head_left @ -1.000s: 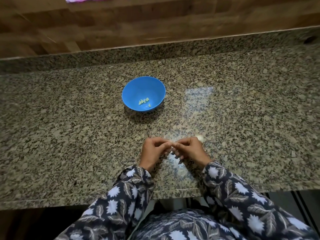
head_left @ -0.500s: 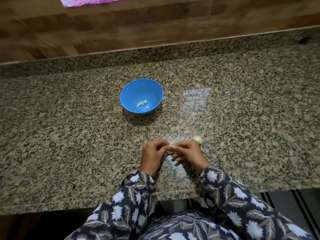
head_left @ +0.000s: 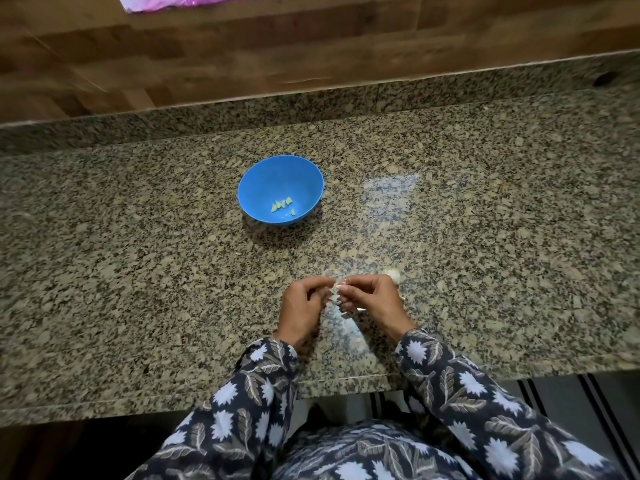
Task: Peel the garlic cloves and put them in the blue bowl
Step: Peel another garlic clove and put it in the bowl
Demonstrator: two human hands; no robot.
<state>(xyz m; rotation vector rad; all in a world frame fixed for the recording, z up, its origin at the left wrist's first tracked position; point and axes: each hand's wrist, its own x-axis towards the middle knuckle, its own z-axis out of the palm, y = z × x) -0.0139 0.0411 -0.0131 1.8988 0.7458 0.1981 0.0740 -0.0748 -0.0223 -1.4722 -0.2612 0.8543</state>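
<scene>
Left hand (head_left: 300, 308) and right hand (head_left: 375, 299) meet at the fingertips, low over the near part of the granite countertop (head_left: 138, 254), just in from its front edge. Both have curled fingers and pinch one small garlic clove (head_left: 335, 290) between them, the left from its side and the right from the other. The clove is pale, mostly hidden by the fingertips, and held just above the stone. How much skin is on it cannot be told. A thin pale bit of peel (head_left: 361, 310) shows under the right hand's fingers.

A whitish garlic head (head_left: 392, 274) sits on the countertop just beyond the right hand, partly hidden by the knuckles.

The blue bowl (head_left: 266, 174) stands upright on the countertop, beyond the hands and a little to the left, well apart from them. Inside, at the bottom, lie the peeled cloves (head_left: 281, 204): a small pale greenish cluster plus one piece just beside it toward the near side. The rest of the bowl interior is bare blue.

Dark sleeves (head_left: 249, 393) with a white flower and leaf print cover both forearms to the wrists.

A wood-plank wall (head_left: 242, 57) rises behind the counter's granite upstand. A pink sheet (head_left: 180, 1) is cut off by the top edge; what it is cannot be told.
</scene>
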